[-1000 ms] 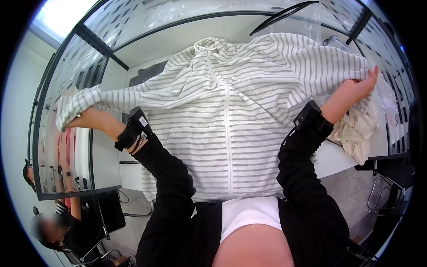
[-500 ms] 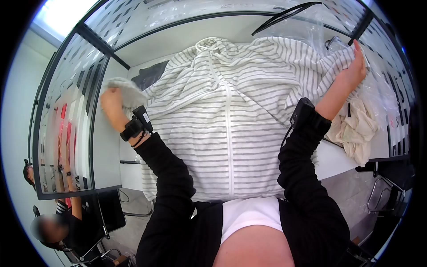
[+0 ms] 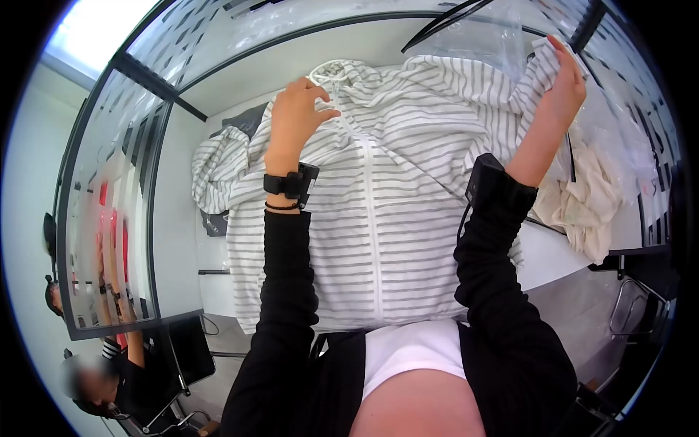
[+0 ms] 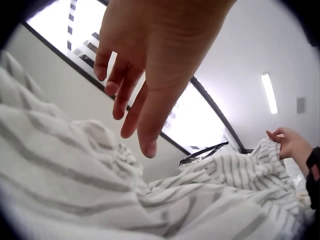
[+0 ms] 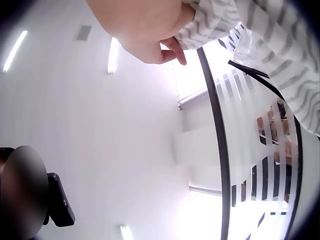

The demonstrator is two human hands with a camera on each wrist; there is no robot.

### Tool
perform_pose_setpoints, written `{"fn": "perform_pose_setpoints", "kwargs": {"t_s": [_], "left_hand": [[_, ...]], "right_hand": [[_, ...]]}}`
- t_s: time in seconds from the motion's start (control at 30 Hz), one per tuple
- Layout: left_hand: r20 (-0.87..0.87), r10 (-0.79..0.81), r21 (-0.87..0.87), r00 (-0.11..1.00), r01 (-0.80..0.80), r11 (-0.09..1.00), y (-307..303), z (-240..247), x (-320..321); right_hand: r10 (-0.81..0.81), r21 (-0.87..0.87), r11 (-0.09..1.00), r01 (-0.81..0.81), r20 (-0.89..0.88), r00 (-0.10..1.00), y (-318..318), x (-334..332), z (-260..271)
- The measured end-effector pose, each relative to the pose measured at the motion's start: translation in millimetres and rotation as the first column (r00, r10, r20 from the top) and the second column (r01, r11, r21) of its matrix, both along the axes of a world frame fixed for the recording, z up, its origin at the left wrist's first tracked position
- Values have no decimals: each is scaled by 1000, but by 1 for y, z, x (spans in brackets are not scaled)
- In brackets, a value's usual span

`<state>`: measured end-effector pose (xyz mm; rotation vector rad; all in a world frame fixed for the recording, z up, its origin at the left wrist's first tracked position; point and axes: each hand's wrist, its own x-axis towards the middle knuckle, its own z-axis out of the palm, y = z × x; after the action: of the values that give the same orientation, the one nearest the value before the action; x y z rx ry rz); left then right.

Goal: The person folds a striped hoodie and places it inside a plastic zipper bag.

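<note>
A white hooded zip-up jacket with grey stripes (image 3: pixel 320 247) lies spread front up on the table, its hood and drawstring (image 3: pixel 331 71) at the far side. My left hand (image 3: pixel 297 120) hovers over the upper left of the jacket near the hood. In the left wrist view that hand (image 4: pixel 145 75) has loosely spread fingers with nothing between them. The left-side sleeve (image 3: pixel 218 164) lies bunched at the jacket's edge. At the far right my right hand (image 3: pixel 564 87) grips the end of the other sleeve (image 3: pixel 537 73), lifting it; the right wrist view shows the striped cloth (image 5: pixel 210 25) in that hand.
Dark grey cloth (image 3: pixel 247 120) lies behind the left sleeve. Right of the jacket are cream cloth (image 3: pixel 582 211) and clear plastic (image 3: pixel 611 138). Black straps (image 3: pixel 444 25) lie at the back. Partitions with striped glass (image 3: pixel 116 211) border the table; another person (image 3: pixel 131 386) sits at lower left.
My left hand has let go of the left-side sleeve and moved right toward the hood; that sleeve now lies drawn in. My right hand has carried its sleeve end farther back and slightly inward.
</note>
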<state>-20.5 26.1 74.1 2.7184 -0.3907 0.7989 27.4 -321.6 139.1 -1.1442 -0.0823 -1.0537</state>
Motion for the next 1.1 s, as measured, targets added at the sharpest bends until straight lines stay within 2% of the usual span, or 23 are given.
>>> {"fn": "perform_pose_setpoints", "kwargs": {"t_s": [0.03,0.13,0.17,0.27,0.37,0.47,0.57,0.7,0.77,0.83,0.93,1.03,1.1], "left_hand": [[1,-16,7,1000,16,1000,0,-6,3],[-145,58,61,988,-50,997,2,-19,9],[-84,56,49,995,-52,997,3,-25,12],[-72,83,-176,994,-94,980,3,-25,14],[27,97,-325,995,-83,942,5,-16,15],[56,105,-415,993,-72,907,3,-10,13],[109,108,-387,988,-58,920,2,-18,17],[172,135,-438,976,-47,898,3,-25,23],[249,191,-503,950,-42,863,5,-11,18],[334,301,-477,893,-116,871,7,15,5],[445,401,-602,801,-64,796,12,41,-11],[499,485,-654,718,-55,755,12,59,-28],[562,503,-642,656,-37,765,7,67,-35]], "right_hand": [[8,6,1000,-8,-5,1000,1,0,0],[43,33,999,-42,-21,999,2,1,-1],[48,42,998,-47,-29,998,2,1,-1],[27,29,999,-26,-41,999,2,0,0],[6,-3,1000,-6,-44,999,0,0,-1],[31,13,999,-30,-37,999,-3,3,-4],[60,22,998,-59,-45,997,-10,8,-9],[71,14,997,-70,-19,997,-11,7,-8],[77,12,997,-77,-5,997,-13,8,-9],[85,23,996,-85,-7,996,-15,9,-10],[92,39,995,-92,-9,996,-15,10,-11],[94,48,994,-94,-4,996,-17,15,-14],[89,41,995,-89,6,996,-16,15,-15]]}}
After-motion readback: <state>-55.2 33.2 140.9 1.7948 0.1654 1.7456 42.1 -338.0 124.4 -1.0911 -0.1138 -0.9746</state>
